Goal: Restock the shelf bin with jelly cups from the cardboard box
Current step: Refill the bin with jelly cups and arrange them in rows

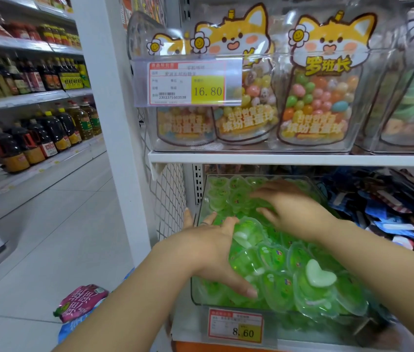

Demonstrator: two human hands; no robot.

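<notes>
**Shelf bin status: both hands on the stock**

1. Surroundings. At the left of the frame, grocery shelves (30,97) carry dark sauce and oil bottles, beside a pale tiled floor (48,224). A pink packet (84,299) lies at lower left. A white upright post (114,123) and a wire mesh panel (167,199) stand just left of the bin. Above it, a white shelf board (277,158) holds candy bags (315,97) with a fox print and a price tag (188,82) reading 16.80. This board overhangs the rear of the bin. Dark blue packets (391,212) fill the right side.

2. Task item. The clear shelf bin (195,298) sits at lower centre, heaped with green jelly cups (274,260). Its front carries a second price tag (236,326) reading 8.60.

3. Hands. The left hand (211,245) lies palm-down on the cups at the bin's left wall, with fingers extended and spread and the thumb stretched toward the front. The right hand (292,209) rests palm-down on the cups mid-bin, fingers apart and slightly curved, pointing left. Neither hand visibly grips a cup.
</notes>
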